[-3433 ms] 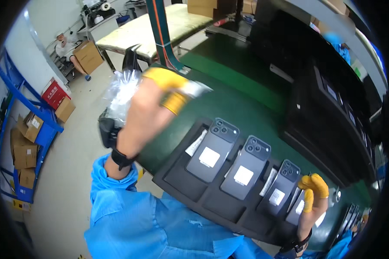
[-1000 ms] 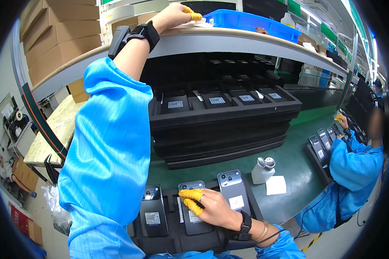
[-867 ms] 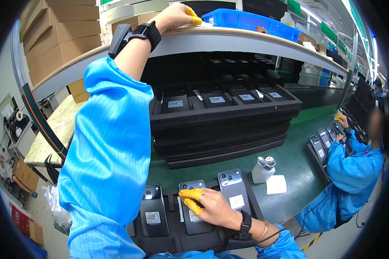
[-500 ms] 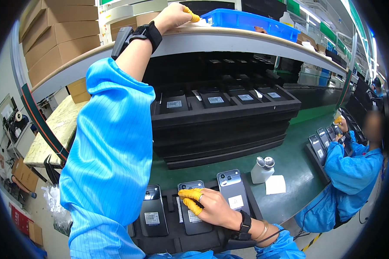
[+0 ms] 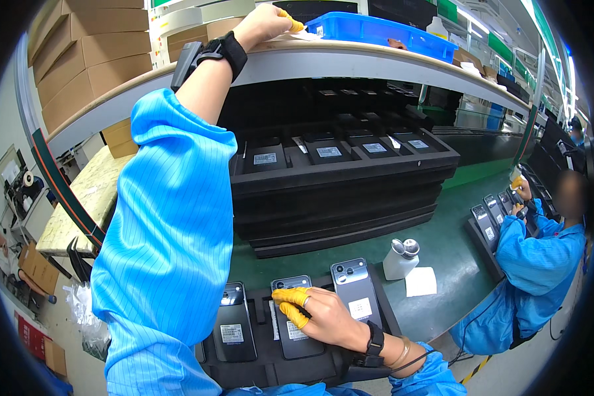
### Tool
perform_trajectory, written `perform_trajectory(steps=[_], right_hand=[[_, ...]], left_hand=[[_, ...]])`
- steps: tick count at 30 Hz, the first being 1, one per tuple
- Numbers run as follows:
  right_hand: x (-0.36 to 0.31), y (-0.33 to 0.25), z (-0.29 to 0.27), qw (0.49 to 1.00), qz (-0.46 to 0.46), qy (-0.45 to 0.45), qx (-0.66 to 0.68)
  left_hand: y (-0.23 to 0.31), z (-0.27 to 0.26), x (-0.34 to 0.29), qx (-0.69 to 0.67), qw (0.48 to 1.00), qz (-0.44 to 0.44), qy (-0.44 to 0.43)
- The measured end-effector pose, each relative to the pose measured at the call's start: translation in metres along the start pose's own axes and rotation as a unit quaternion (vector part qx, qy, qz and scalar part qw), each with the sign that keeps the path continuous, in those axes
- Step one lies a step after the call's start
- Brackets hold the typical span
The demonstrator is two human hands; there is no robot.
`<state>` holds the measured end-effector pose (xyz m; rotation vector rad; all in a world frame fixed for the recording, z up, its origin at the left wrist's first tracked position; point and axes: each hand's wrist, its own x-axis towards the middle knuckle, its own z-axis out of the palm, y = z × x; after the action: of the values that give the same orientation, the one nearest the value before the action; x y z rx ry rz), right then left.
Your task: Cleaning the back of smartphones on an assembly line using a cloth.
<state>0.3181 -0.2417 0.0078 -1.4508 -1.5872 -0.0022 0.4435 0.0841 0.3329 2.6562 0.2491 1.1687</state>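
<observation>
In a black tray (image 5: pixel 264 323), a phone (image 5: pixel 297 346) is seen laid lens side up, a left neighbour (image 5: pixel 233 310) and a right neighbour (image 5: pixel 354 287) set beside it. It is covered near its lens end by the right hand (image 5: pixel 325 320), the nearer of the two; the phone's body lies beneath and to the left of the palm, its long axis crossed by bent, yellow-capped fingers. Contact appears to be made, but whether the phone is grasped or merely touched cannot be told. Beyond and above the tray, the left hand (image 5: pixel 269 24) is bent over white paper (image 5: pixel 305 35) on a shelf (image 5: pixel 376 61); whether the paper is pinched cannot be told. The phone's lens end is pointed toward the tray's far edge, tipped slightly left, its long axis run across the tray's length. Right of the tray, a bottle (image 5: pixel 397 264) is stood.
</observation>
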Motion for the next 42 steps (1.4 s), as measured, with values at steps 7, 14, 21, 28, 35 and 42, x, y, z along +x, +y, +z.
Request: perform_trajectory(steps=[7,14,21,28,35,42], right_hand=[[0.001,-0.001,-0.001,1.000,0.003,0.001,0.001],[-0.001,-0.001,0.000,1.000,0.000,-0.002,-0.006],[-0.001,0.002,0.000,1.000,0.007,-0.007,-0.006],[-0.001,0.003,0.000,1.000,0.004,-0.003,-0.009],[-0.001,0.004,0.001,1.000,0.011,-0.009,-0.009],[-0.001,0.000,-0.001,1.000,0.012,-0.005,-0.014]], left_hand=[[-0.003,-0.002,-0.006,-0.030,0.996,0.070,-0.040],[0.000,-0.006,-0.010,-0.033,0.995,0.075,-0.064],[0.003,-0.001,-0.011,0.003,0.999,0.032,-0.031],[0.003,-0.001,-0.004,-0.012,0.999,0.034,-0.024],[-0.003,0.001,-0.005,-0.014,1.000,0.009,-0.026],[0.000,0.000,-0.004,-0.021,0.999,0.010,-0.024]])
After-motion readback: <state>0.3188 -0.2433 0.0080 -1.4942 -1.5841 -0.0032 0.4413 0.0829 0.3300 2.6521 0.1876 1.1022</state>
